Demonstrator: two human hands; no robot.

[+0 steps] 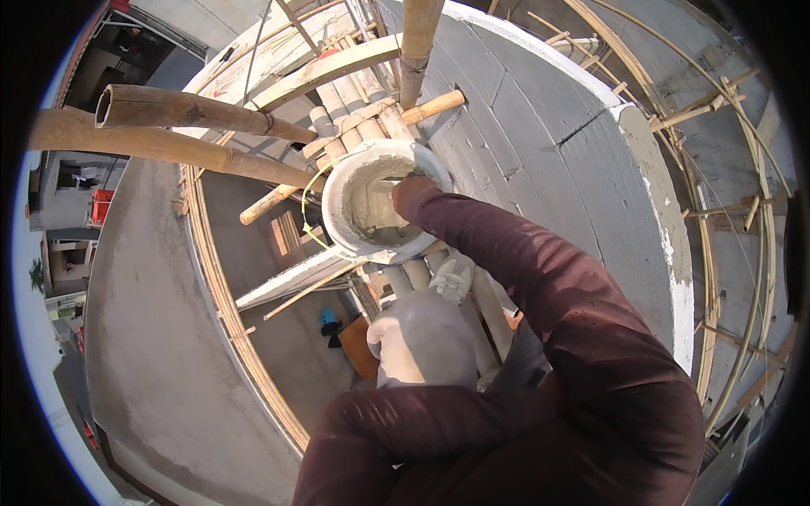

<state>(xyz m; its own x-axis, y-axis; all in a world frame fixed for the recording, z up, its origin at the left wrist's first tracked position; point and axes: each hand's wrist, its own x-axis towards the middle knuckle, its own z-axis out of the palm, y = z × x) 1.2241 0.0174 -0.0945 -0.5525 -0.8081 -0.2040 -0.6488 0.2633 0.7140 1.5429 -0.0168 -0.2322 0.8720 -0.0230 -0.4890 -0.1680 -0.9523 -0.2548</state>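
- The right hand (412,196) reaches down into the white bucket (332,207). Its fingers are turned away, so I cannot tell if they are spread or pinching something.
- The left hand is hidden behind the sleeves (498,228), so I cannot tell how it is held.
- To work the wet mix (369,198) well, I think it helps to go slowly and reach right to the bottom and sides, where thick bits could stick.
- It would also be good to keep the bucket from tipping, as the poles (415,274) are round and bumpy. Leaning too far could make a spill.
- The bucket is in front of the person, past the bent knee (426,341). It looks to stand on the poles, near the grey wall (523,143).
- The bucket is round and open at the top, with a thick, pale rim. A thin yellow handle (305,211) loops out on its left side.
- The mix is grey, wet and lumpy. It is smeared up the inside too.
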